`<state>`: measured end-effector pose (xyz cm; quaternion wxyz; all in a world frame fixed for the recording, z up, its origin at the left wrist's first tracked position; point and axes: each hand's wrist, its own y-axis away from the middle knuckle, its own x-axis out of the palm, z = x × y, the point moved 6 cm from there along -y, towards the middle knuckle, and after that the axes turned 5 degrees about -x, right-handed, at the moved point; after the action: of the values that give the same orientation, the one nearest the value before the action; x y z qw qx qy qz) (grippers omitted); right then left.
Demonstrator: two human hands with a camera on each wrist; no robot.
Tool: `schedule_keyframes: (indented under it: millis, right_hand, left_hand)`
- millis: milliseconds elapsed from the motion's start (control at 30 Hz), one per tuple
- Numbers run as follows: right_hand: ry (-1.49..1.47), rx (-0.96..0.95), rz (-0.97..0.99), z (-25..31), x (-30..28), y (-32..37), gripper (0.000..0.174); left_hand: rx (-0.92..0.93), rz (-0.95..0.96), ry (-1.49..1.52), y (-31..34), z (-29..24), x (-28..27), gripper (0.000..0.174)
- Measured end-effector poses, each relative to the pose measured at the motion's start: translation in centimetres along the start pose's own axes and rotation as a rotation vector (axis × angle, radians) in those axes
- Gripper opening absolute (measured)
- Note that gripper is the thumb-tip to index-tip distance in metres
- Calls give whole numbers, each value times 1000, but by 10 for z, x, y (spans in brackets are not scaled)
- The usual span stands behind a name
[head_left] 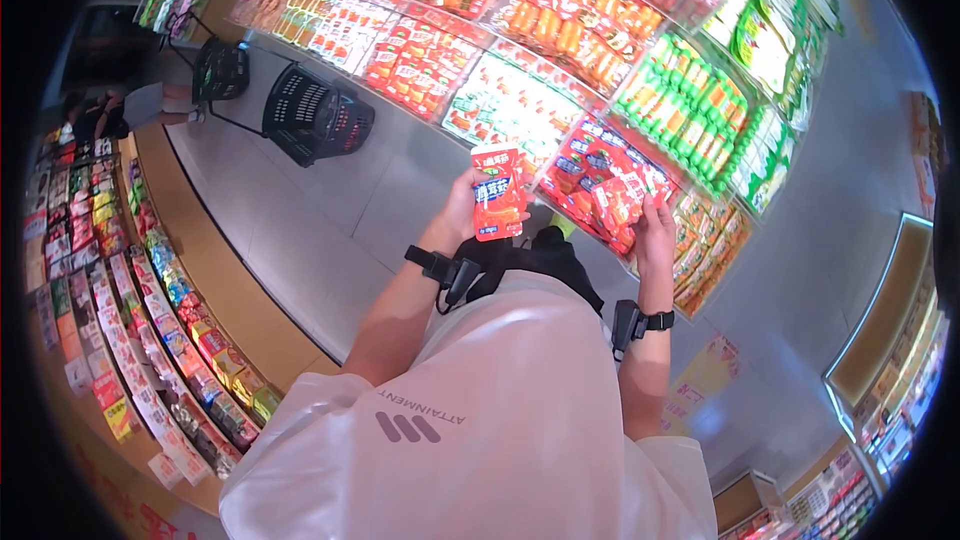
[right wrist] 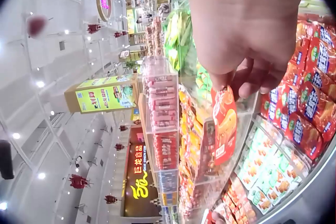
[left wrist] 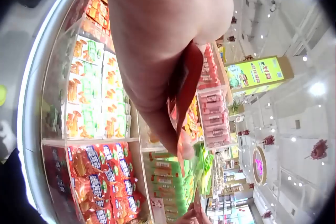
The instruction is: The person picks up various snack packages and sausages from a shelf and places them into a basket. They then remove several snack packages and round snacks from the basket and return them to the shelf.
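Note:
In the head view my left hand (head_left: 459,208) grips a red snack packet (head_left: 497,196) with a white top edge and dark blue lettering, its printed face up. The left wrist view shows this packet (left wrist: 190,79) edge-on beneath the left hand (left wrist: 163,40). My right hand (head_left: 655,236) pinches another red packet (head_left: 617,202) by its edge, over a bin of red packets (head_left: 585,165). From the right wrist, the right hand (right wrist: 247,29) has thumb and fingertips at the top of this packet (right wrist: 225,129), which hangs down with an orange picture on it.
A divided display stand holds white-and-green packets (head_left: 505,105), green-wrapped snacks (head_left: 690,100) and orange packs (head_left: 580,20). Black shopping baskets (head_left: 305,115) stand on the grey floor at left. Curved shelves of snacks (head_left: 180,330) line the lower left. Another person (head_left: 130,110) is at far left.

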<state>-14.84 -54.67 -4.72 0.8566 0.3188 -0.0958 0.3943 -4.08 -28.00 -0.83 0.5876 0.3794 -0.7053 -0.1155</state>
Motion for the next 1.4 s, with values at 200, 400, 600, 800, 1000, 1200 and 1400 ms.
schedule_keyframes:
  millis: [200, 400, 600, 800, 1000, 1200, 1400]
  right_hand:
    - [262, 164, 130, -43, 71, -11, 13]
    - [427, 288, 244, -117, 178, -33, 8]
    - [505, 284, 277, -191, 325, -74, 12]
    - [655, 174, 122, -253, 429, -148, 42]
    - [661, 80, 43, -279, 478, -220, 43]
    - [481, 81, -145, -299, 491, -252, 35]
    - [1476, -639, 322, -301, 529, -224, 30]
  left_hand:
    - [230, -160, 38, 36, -44, -62, 49]
    - [433, -279, 142, 95, -102, -141, 36]
    - [507, -557, 155, 150, -160, -240, 23]
    - [531, -616, 221, 177, -228, -299, 17]
    - [536, -720, 200, 193, -262, -333, 16]
    - [466, -778, 226, 207, -250, -358, 17]
    - [473, -662, 352, 196, -271, -351, 19]
